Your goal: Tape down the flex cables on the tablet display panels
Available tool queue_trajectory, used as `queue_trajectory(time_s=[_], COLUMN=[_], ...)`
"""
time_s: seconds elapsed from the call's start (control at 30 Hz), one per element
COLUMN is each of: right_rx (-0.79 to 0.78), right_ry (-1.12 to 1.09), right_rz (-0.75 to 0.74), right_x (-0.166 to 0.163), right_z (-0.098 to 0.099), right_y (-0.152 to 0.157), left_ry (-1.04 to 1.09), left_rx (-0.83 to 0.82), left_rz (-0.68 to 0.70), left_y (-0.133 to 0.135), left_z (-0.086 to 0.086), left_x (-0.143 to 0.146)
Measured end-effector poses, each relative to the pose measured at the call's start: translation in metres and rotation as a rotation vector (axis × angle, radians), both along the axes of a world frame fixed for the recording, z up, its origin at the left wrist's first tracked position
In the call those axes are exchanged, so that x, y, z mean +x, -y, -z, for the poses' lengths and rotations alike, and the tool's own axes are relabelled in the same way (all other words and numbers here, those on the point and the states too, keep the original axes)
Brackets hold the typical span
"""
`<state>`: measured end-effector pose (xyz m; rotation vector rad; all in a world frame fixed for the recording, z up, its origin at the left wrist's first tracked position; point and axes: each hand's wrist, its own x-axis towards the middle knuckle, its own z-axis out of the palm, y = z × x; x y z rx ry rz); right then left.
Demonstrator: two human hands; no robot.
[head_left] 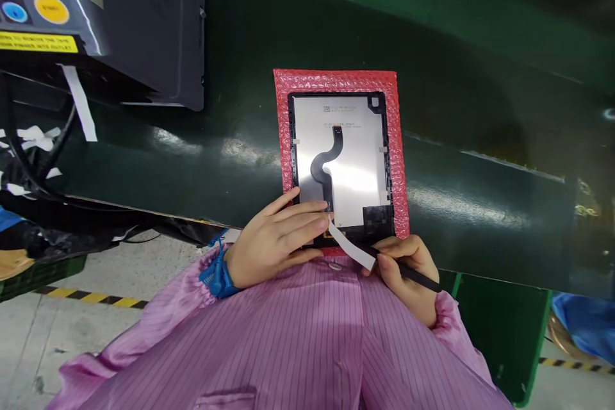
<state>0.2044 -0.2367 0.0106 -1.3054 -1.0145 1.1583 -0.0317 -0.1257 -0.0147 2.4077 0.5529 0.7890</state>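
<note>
A tablet screen (358, 182), its silvery back facing up in a black frame, lies on a pink bubble-wrap sheet (335, 81). A black flat cable (318, 168) curves across the silvery back. My left hand (281, 232) rests with outstretched fingers on the lower left of the screen, fingertips at the cable's lower end. In my right hand (408, 269) is a slim black pen-like tool (418, 277), its tip end near the screen's lower edge. A strip of white tape (353, 248) runs from my left fingertips to my right hand; whether the right fingers also pinch it is unclear.
At the upper left stands a dark tape dispenser (154, 32) with a white tape piece (81, 106) hanging from its outlet. Black cables (29, 173) and white scraps (33, 138) are below it. The dark green table (480, 205) ends just before my body.
</note>
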Motion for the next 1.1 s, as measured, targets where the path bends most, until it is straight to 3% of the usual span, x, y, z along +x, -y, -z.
queue_trajectory(time_s=[0.27, 1.1], right_rx=[-0.011, -0.082], right_ry=[0.054, 0.069], right_rz=[0.122, 0.076], right_x=[-0.017, -0.018], right_z=[-0.001, -0.004], right_y=[0.000, -0.004], left_ry=[0.017, -0.043], left_rx=[-0.029, 0.048], left_rz=[-0.035, -0.054], left_y=[0.002, 0.003], left_z=[0.003, 0.002], left_x=[0.003, 0.006])
